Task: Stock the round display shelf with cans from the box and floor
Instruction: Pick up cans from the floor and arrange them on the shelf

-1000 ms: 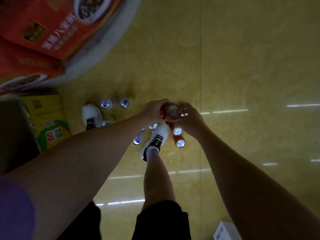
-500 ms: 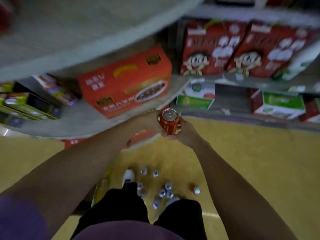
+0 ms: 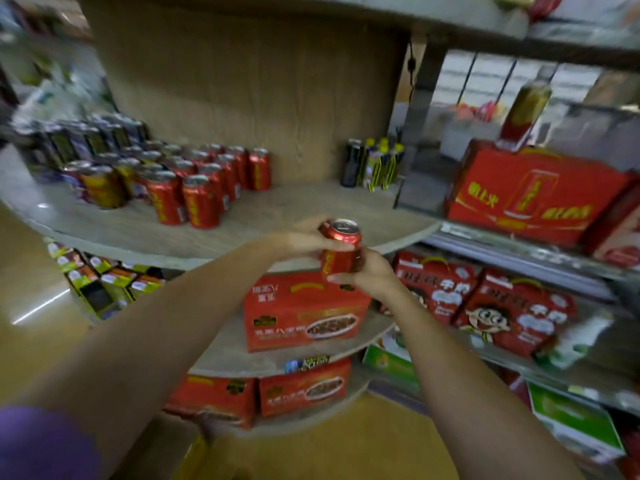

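Can [image 3: 340, 249] in both hands' grip, red cans [image 3: 194, 192] crowding shelf [image 3: 277, 209].

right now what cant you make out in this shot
- Head view: the red can is half covered by the left hand and right hand; its label is unreadable, and whether one can or two are stacked cannot be told.
- Head view: the dark cans at the shelf's left are smeared by motion blur; brand unclear.
- Head view: the round display shelf is cut off by the left edge.
- The floor cans are out of frame.
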Motion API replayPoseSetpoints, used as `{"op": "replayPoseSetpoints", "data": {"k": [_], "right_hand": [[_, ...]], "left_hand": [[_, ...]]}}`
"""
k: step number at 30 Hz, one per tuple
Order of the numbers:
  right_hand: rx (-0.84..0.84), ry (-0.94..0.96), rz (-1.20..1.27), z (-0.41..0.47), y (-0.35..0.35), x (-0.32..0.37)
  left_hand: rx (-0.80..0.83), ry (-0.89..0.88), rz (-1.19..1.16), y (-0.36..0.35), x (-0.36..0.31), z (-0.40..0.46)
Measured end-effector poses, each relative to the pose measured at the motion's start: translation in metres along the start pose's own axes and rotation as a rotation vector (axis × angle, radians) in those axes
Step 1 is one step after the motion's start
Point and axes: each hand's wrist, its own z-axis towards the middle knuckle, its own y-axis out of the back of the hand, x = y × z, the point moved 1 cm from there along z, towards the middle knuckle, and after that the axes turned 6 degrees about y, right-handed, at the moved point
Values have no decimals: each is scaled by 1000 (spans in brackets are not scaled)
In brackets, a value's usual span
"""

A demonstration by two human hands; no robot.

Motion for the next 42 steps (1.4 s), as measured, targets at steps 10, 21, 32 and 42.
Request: {"op": "replayPoseSetpoints", "data": {"k": [10,21,32,42], "right_hand": [[10,48,235,36,-12,82],[77,-21,184,125,-68,107],[-89,-149,-104,218,-143,115],[-184,-173,-163,273,-169,119]], "left_hand": [[-10,-28,-213,84,-24,-4],[39,-1,56,164,24,58],[19,-45,533,236,78,133],[-70,-143,611,272,103,170]]}}
